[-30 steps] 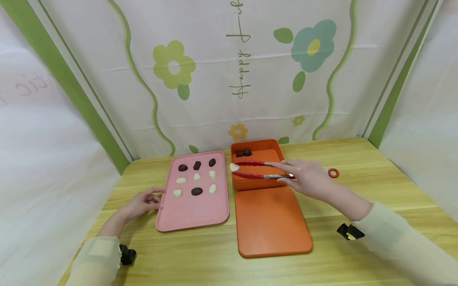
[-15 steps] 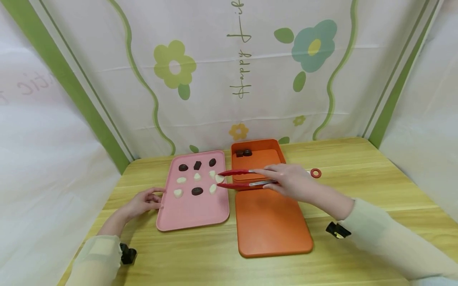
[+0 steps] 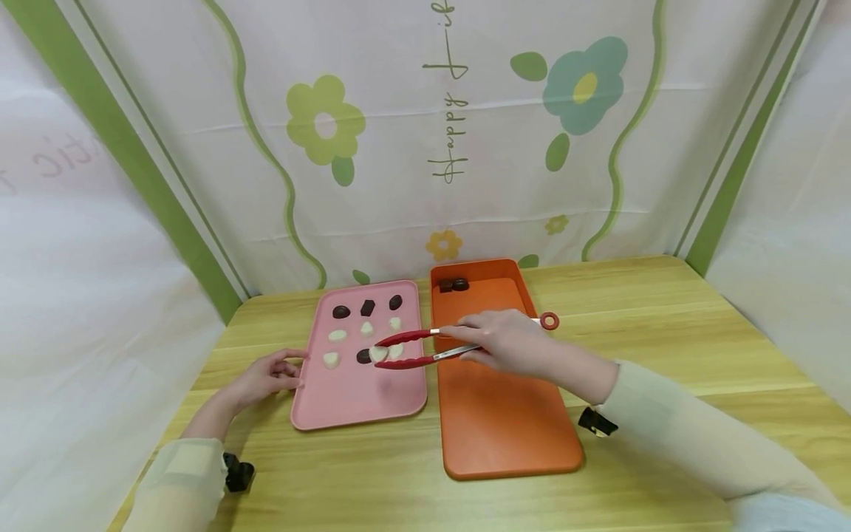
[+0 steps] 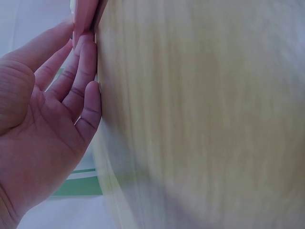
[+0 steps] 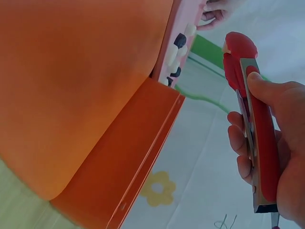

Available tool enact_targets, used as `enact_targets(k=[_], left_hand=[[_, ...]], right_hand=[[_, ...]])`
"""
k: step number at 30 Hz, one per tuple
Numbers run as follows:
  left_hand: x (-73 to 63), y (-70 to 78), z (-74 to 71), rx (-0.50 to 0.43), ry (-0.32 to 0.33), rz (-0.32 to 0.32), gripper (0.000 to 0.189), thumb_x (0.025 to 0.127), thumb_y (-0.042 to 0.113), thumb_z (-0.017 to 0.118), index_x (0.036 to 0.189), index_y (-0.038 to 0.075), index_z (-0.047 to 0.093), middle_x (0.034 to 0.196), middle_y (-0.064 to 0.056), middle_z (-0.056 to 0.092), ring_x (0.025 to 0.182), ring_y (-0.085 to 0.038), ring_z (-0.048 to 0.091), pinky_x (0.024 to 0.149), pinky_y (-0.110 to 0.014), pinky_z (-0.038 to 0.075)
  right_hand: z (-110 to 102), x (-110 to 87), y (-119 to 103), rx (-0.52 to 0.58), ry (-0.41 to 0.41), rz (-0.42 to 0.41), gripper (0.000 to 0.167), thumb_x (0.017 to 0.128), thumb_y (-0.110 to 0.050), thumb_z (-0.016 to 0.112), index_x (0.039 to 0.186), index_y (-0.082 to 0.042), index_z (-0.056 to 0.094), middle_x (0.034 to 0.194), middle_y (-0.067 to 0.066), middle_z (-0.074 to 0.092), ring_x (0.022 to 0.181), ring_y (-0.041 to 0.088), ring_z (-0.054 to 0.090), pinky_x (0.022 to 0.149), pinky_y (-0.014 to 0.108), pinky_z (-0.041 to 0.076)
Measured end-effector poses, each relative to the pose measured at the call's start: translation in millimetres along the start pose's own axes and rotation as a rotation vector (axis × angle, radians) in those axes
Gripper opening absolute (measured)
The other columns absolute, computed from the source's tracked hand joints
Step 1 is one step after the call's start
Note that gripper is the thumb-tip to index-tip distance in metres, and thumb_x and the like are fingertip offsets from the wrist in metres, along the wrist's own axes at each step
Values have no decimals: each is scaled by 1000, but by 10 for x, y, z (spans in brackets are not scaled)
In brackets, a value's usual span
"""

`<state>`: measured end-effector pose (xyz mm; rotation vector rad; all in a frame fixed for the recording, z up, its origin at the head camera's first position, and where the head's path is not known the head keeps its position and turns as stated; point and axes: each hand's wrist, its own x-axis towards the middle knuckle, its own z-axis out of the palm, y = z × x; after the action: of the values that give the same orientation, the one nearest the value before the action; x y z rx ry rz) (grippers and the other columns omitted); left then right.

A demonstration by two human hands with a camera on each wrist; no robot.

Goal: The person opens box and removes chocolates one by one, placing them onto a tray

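Observation:
My right hand grips red-tipped metal tongs over the pink tray. Between the tong tips sits a white chocolate, held above the tray and partly covering a dark oval chocolate. Several white and dark chocolates lie in rows on the tray, among them a dark diamond-shaped one. At the tray's left edge my left hand holds the rim, its thumb and fingertips meeting the pink edge in the left wrist view.
Right of the tray stands an orange box with two dark chocolates in its far left corner. Its orange lid lies in front, partly under my right arm. A printed curtain hangs behind the wooden table.
My right hand has moved left and nearer with the tongs, carrying the white chocolate from beside the orange box to above the pink tray. The left hand stays at the tray's edge.

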<state>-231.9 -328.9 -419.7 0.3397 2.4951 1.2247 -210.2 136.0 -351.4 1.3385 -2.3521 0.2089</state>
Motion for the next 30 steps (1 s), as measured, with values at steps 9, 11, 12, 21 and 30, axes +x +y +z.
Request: enact_targets(k=[9, 11, 12, 21, 30], left_hand=[[-7, -2, 8, -8, -6, -4, 55, 93, 11, 67, 141, -3, 42, 99, -11, 64, 78, -21, 53, 65, -29, 39], [-5, -2, 5, -9, 1, -16, 55, 93, 11, 67, 141, -2, 43, 99, -11, 64, 78, -21, 53, 65, -29, 39], [-2, -4, 4, -10, 2, -16, 56, 93, 11, 67, 141, -2, 43, 98, -11, 64, 79, -21, 53, 65, -29, 39], [9, 1, -4, -16, 14, -18, 56, 92, 11, 68, 141, -3, 43, 99, -12, 63, 79, -20, 50, 65, -28, 39], [10, 7, -3, -24, 12, -24, 56, 92, 9, 68, 140, -4, 43, 99, -13, 64, 82, -21, 51, 67, -30, 41]], right_hand=[[149, 257, -157, -31, -76, -41, 43, 88, -38, 71, 128, -23, 65, 106, -4, 67, 83, 13, 63, 60, 26, 50], [187, 311, -187, -19, -88, -51, 43, 88, -37, 72, 129, -24, 65, 105, -3, 68, 82, 14, 63, 58, 25, 49], [203, 337, -201, -17, -99, -52, 43, 89, -37, 72, 129, -25, 65, 106, -3, 68, 84, 14, 64, 58, 25, 49], [329, 583, -329, -38, -233, -54, 46, 89, -36, 72, 132, -29, 61, 103, -6, 67, 86, 10, 63, 52, 22, 44], [464, 808, -471, -85, -295, -65, 46, 89, -40, 71, 133, -31, 61, 99, -8, 67, 81, 9, 62, 55, 22, 46]])
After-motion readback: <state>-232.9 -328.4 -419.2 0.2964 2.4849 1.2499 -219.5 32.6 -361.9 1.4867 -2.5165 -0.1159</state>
